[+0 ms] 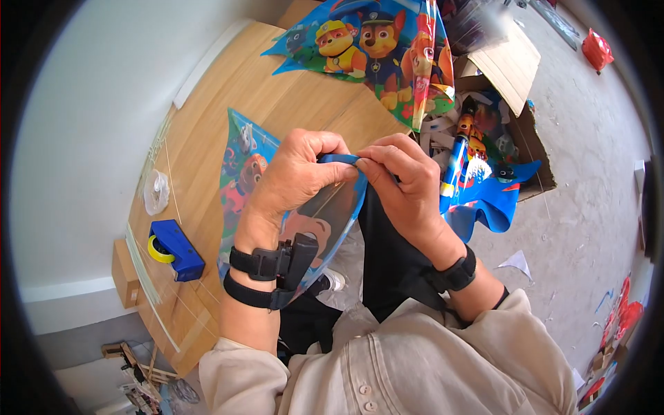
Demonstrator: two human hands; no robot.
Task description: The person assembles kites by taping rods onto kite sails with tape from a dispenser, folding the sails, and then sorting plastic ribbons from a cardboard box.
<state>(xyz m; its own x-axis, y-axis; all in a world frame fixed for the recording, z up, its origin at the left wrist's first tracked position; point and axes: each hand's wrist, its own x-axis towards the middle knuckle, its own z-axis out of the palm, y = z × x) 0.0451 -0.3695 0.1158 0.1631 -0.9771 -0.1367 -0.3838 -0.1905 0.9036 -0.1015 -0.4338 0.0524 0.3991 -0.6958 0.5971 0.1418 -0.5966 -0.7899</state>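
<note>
A thin, see-through kite sail (242, 169) printed with cartoon dogs hangs over the table's near edge and in front of my lap. My left hand (301, 169) pinches its folded blue edge between thumb and fingers. Close beside it, my right hand (404, 176) grips the same edge, fingertips almost touching the left thumb. The sail's lower part passes behind my left forearm, which partly hides it. Whether a rod lies inside the fold, I cannot tell.
On the wooden table (207, 124) lie another printed kite (373, 48), a blue tape dispenser (176, 250) with yellow tape, a clear plastic bag (157, 192) and several thin rods. An open cardboard box (543, 159) with kite pieces stands to the right. Scraps litter the grey floor (581, 228).
</note>
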